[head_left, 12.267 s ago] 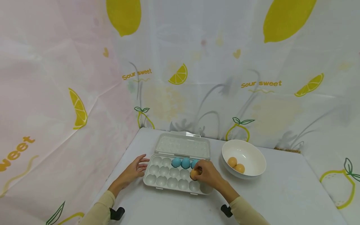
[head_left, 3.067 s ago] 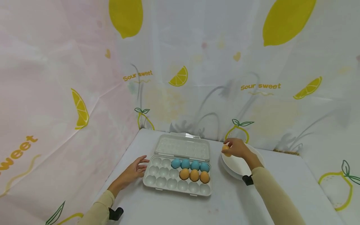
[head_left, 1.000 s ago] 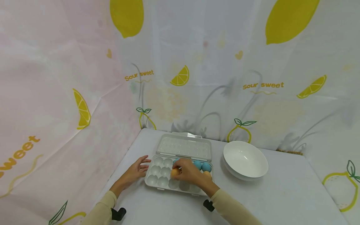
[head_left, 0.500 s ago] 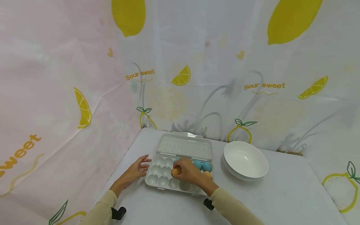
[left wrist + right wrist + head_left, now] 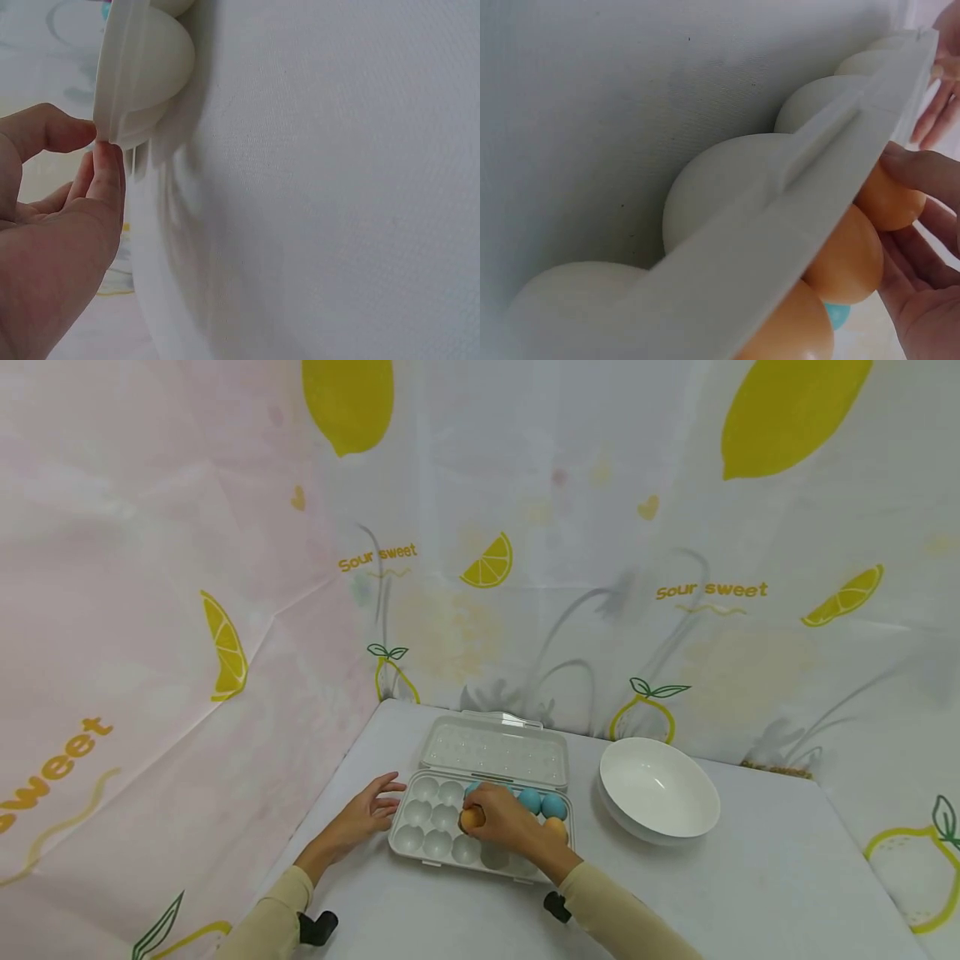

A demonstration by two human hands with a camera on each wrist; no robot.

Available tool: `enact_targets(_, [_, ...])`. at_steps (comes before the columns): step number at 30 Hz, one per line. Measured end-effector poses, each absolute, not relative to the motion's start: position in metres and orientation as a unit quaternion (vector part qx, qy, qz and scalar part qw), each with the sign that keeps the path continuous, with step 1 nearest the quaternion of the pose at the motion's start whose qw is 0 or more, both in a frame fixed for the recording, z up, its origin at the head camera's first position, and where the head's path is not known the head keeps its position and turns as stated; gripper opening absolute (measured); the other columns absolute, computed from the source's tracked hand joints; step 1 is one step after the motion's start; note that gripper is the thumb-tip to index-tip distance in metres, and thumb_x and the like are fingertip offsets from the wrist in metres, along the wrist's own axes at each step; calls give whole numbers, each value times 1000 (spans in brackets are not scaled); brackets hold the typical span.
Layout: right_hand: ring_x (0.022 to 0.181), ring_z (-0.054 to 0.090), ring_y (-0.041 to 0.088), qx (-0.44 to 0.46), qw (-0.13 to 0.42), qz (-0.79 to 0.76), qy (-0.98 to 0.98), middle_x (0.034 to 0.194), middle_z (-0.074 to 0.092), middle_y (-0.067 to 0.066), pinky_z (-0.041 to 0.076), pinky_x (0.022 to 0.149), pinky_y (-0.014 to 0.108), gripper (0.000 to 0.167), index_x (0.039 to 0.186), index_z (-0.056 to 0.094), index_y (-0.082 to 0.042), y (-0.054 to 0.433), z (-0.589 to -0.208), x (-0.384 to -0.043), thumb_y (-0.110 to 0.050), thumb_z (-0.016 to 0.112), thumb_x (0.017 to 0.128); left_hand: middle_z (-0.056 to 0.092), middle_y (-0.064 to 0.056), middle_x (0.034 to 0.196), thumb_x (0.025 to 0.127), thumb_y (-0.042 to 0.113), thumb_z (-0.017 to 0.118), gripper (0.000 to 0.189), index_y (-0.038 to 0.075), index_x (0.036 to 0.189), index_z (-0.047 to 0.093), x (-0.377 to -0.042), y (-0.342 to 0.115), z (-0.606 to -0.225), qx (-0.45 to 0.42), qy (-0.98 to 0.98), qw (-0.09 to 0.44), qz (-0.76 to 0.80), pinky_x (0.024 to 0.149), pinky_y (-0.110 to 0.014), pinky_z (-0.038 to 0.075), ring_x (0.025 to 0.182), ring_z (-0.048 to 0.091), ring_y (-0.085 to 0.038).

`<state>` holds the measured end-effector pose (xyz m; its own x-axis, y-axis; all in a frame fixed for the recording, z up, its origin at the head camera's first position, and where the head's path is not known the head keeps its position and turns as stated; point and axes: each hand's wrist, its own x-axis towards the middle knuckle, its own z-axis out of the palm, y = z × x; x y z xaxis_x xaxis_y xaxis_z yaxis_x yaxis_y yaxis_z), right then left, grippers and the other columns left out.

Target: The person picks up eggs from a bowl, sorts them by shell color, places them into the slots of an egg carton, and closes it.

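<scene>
An egg tray [image 5: 411, 842] with round hollows lies on the table, its clear lid [image 5: 495, 750] folded back behind it. My right hand [image 5: 510, 818] pinches an orange-brown egg [image 5: 471, 818] at a hollow of the middle row. In the right wrist view, thumb and fingers are around that egg [image 5: 891, 199], beside two more orange eggs [image 5: 847, 259]. Blue eggs [image 5: 553, 806] sit in the back row, partly hidden by the hand. My left hand [image 5: 363, 814] has loose, spread fingers, with thumb and fingertips touching the tray's left rim [image 5: 112, 82].
A white bowl [image 5: 660, 793] stands on the table to the right of the tray. Lemon-printed sheets [image 5: 540, 610] rise behind and to the left of the white table [image 5: 750, 860].
About three seconds ago the right hand held an egg over the bowl; it has since come left to the tray's middle row. Over the last second both hands have barely moved.
</scene>
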<state>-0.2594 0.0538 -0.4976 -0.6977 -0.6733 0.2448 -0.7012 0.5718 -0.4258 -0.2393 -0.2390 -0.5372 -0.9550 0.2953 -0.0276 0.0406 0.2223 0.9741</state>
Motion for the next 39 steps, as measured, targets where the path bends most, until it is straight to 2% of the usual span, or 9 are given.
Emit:
enact_targets(3, [91,58,11,389,36,250,-886,100,65,0,50,76,20,27,99,71,-5,54,-498,-259,-13,83,76,38,-19,146,81,-7,60,83,3,153,20,-239,-239,-537,104,776,102,614,104,-40,41,127,45,-36])
enact_targets(7, [93,59,13,387,41,250,-886,102,65,2,51,78,21,27,100,72,-4,54,-498,-257,-12,81,77,37,-22,146,81,-7,59,83,2,153,19,-238,-240,-534,108,776,100,613,106,-45,39,128,45,-38])
enact_targets(16, [83,61,14,366,50,302,-879,92,66,1,52,71,22,13,92,73,-5,61,-486,-264,-3,75,80,35,-23,147,82,-9,58,82,0,153,18,-233,-239,-529,112,770,94,622,107,-51,36,128,43,-40])
enact_targets(22, [82,65,19,379,125,351,-847,91,67,5,57,70,27,11,91,72,0,78,-473,-278,6,71,82,37,-23,146,81,-10,59,80,1,152,22,-232,-239,-527,109,777,89,614,106,-53,36,127,44,-41])
enact_targets(28, [81,65,19,340,197,362,-845,91,68,6,57,66,29,14,93,71,-4,107,-453,-299,5,69,83,41,-19,144,80,-8,60,80,0,151,24,-239,-237,-524,100,794,91,593,103,-49,40,125,47,-37])
enact_targets(33, [81,66,25,291,243,354,-855,93,68,11,58,64,35,16,97,71,-1,136,-444,-314,4,71,81,48,-19,139,90,2,61,66,-3,148,31,-255,-236,-522,99,819,77,559,99,-46,44,123,50,-35])
enact_targets(39, [89,66,31,229,248,352,-873,104,66,17,58,68,41,24,107,69,1,160,-439,-328,-1,70,83,53,-22,134,97,13,58,52,-4,142,40,-286,-230,-507,71,837,24,542,98,-48,45,121,52,-35])
